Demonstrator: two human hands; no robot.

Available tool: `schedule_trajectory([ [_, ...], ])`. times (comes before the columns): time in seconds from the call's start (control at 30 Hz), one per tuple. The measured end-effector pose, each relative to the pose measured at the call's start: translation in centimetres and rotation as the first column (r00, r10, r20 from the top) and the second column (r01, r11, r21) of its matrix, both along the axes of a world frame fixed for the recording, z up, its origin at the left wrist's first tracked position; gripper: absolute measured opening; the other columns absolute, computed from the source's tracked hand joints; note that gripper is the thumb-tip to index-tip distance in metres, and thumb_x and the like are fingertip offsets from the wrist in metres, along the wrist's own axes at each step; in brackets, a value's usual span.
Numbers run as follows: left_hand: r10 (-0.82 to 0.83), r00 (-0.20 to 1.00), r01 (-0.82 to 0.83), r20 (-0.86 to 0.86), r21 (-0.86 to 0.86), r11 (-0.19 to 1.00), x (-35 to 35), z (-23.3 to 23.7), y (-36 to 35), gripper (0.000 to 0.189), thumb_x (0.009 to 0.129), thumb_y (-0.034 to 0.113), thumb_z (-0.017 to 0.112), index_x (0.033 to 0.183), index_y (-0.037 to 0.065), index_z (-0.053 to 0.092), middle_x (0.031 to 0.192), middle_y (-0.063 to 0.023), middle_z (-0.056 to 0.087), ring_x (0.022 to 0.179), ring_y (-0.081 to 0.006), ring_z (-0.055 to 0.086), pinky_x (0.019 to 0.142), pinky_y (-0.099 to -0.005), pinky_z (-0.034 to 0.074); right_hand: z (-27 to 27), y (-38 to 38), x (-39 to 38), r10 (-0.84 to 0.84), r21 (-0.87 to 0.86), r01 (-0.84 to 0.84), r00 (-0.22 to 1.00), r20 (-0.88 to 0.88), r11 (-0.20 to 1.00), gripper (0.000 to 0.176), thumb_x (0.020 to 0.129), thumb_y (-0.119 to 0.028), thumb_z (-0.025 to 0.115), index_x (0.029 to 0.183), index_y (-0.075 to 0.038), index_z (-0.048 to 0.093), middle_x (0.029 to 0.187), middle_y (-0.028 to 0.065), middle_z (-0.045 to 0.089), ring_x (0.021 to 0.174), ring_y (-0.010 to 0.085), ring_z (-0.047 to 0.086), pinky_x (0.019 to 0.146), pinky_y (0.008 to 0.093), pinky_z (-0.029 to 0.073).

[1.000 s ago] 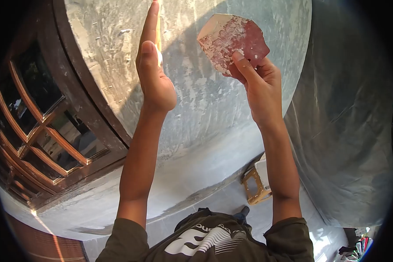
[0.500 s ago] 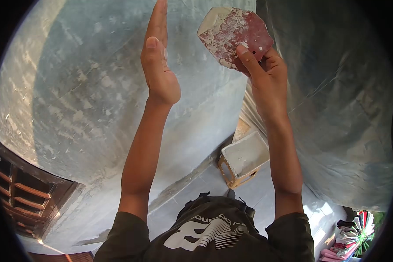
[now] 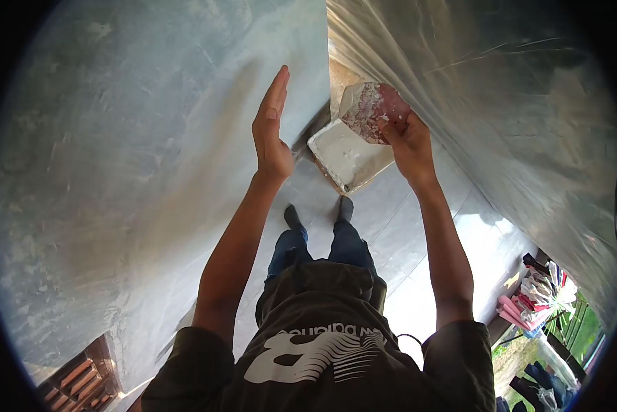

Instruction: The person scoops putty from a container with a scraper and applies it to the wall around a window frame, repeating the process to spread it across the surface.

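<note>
My right hand [image 3: 410,145] grips a flat, reddish, many-sided plate [image 3: 384,113] by its lower right edge, thumb on the near face. Pale, crusty material covers the plate's left part. My left hand [image 3: 273,134] is raised beside the grey wall [image 3: 157,123], fingers stretched and together, palm turned toward the right, holding nothing. Whether it touches the wall I cannot tell. Below the plate, a rectangular tray [image 3: 350,156] shows white material inside and on its rim.
Translucent plastic sheeting [image 3: 528,137] hangs along the right side. Grey floor tiles [image 3: 391,223] lie around my feet. Hanging clothes [image 3: 538,302] show at the lower right, and a brown wooden frame with slats [image 3: 82,381] at the lower left.
The view has tilted downward, bringing the tray, my legs and feet into sight. Both hands are lower in view; the plate is still in my right hand and now overlaps the tray's edge.
</note>
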State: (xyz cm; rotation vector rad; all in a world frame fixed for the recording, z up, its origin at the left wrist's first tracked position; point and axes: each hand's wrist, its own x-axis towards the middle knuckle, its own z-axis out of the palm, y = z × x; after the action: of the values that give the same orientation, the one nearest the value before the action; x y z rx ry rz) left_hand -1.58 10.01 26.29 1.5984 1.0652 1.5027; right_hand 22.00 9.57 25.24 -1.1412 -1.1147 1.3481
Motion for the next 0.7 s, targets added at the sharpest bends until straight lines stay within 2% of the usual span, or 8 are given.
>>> schedule_trajectory([
  [0.07, -0.019, 1.0, 0.02, 0.009, -0.117, 0.993, -0.5, -3.9, -0.4, 0.071, 0.106, 0.048, 0.022, 0.153, -0.004, 0.034, 0.159, -0.0214, 0.037, 0.15, -0.0371, 0.03, 0.123, -0.0493, 0.019, -5.7, -0.3, -0.2, -0.03, -0.035, 0.032, 0.998, 0.053, 0.999, 0.029, 0.095, 0.001, 0.061, 0.123, 0.008, 0.056, 0.113, 0.0116, 0.068, 0.103, 0.0141, 0.066, 0.091, 0.031, 0.054],
  [0.17, -0.045, 0.999, 0.04, -0.017, -0.239, 0.97, -1.4, -9.1, -2.0, 0.072, 0.107, 0.049, 0.023, 0.153, -0.005, 0.035, 0.158, -0.0215, 0.038, 0.15, -0.0363, 0.03, 0.124, -0.0484, 0.02, -10.1, -1.3, -0.7, 0.076, -0.18, 0.001, 0.904, 0.421, 0.984, 0.033, 0.093, -0.002, 0.063, 0.125, 0.004, 0.055, 0.119, 0.0122, 0.069, 0.106, 0.0156, 0.067, 0.09, 0.0318, 0.054],
  [0.2, -0.06, 0.997, 0.045, -0.044, -0.29, 0.956, -1.6, -10.7, -2.3, 0.072, 0.107, 0.049, 0.022, 0.153, -0.005, 0.035, 0.158, -0.0215, 0.038, 0.15, -0.0359, 0.03, 0.124, -0.0479, 0.02, -12.0, -1.4, -0.7, 0.086, -0.205, 0.002, 0.903, 0.42, 0.979, 0.033, 0.093, -0.002, 0.063, 0.125, 0.004, 0.055, 0.119, 0.0122, 0.069, 0.106, 0.0156, 0.067, 0.09, 0.0318, 0.054],
  [0.3, -0.046, 0.999, 0.04, -0.006, -0.388, 0.921, -2.0, -15.8, -4.0, 0.067, 0.108, 0.043, 0.025, 0.151, -0.007, 0.037, 0.155, -0.0239, 0.041, 0.149, -0.0351, 0.034, 0.123, -0.0452, 0.022, -19.7, -2.5, -0.6, 0.157, -0.241, -0.02, 0.811, 0.563, 0.97, 0.027, 0.09, -0.004, 0.062, 0.115, 0.004, 0.054, 0.104, 0.0227, 0.071, 0.095, 0.0335, 0.072, 0.083, 0.0406, 0.056],
  [0.33, -0.035, 0.999, 0.038, 0.015, -0.404, 0.914, -1.9, -17.5, -4.4, 0.063, 0.109, 0.038, 0.027, 0.149, -0.009, 0.039, 0.154, -0.026, 0.042, 0.147, -0.0353, 0.036, 0.122, -0.044, 0.024, -21.8, -2.8, -0.6, 0.171, -0.26, -0.023, 0.807, 0.565, 0.965, 0.027, 0.09, -0.004, 0.062, 0.115, 0.004, 0.054, 0.104, 0.0227, 0.071, 0.095, 0.0335, 0.072, 0.083, 0.0406, 0.056],
  [0.4, -0.028, 0.999, 0.037, 0.026, -0.462, 0.886, -1.7, -20.7, -5.4, 0.063, 0.109, 0.039, 0.027, 0.149, -0.009, 0.039, 0.154, -0.0261, 0.043, 0.147, -0.035, 0.036, 0.122, -0.0438, 0.024, -25.4, -3.7, -0.4, 0.243, -0.305, -0.039, 0.7, 0.671, 0.952, 0.024, 0.089, -0.001, 0.055, 0.112, 0.005, 0.053, 0.097, 0.0306, 0.068, 0.097, 0.0476, 0.067, 0.082, 0.0507, 0.054],
  [0.57, -0.022, 0.999, 0.032, 0.025, -0.579, 0.814, -1.0, -26.6, -8.1, 0.063, 0.109, 0.039, 0.028, 0.149, -0.008, 0.039, 0.153, -0.026, 0.043, 0.147, -0.0345, 0.036, 0.122, -0.043, 0.025, -32.0, -6.0, -0.4, 0.315, -0.347, -0.082, 0.643, 0.698, 0.934, 0.024, 0.091, -0.002, 0.053, 0.114, 0.005, 0.051, 0.098, 0.0327, 0.067, 0.097, 0.05, 0.065, 0.083, 0.0549, 0.053],
  [0.7, -0.019, 1.0, 0.026, 0.018, -0.651, 0.759, -0.4, -29.1, -10.0, 0.06, 0.11, 0.035, 0.028, 0.15, -0.008, 0.039, 0.153, -0.0254, 0.043, 0.147, -0.0335, 0.037, 0.121, -0.042, 0.026, -33.3, -6.7, -0.6, 0.333, -0.341, -0.111, 0.619, 0.711, 0.933, 0.026, 0.092, -0.001, 0.052, 0.117, 0.005, 0.048, 0.1, 0.0328, 0.067, 0.097, 0.0496, 0.066, 0.083, 0.0558, 0.054],
])
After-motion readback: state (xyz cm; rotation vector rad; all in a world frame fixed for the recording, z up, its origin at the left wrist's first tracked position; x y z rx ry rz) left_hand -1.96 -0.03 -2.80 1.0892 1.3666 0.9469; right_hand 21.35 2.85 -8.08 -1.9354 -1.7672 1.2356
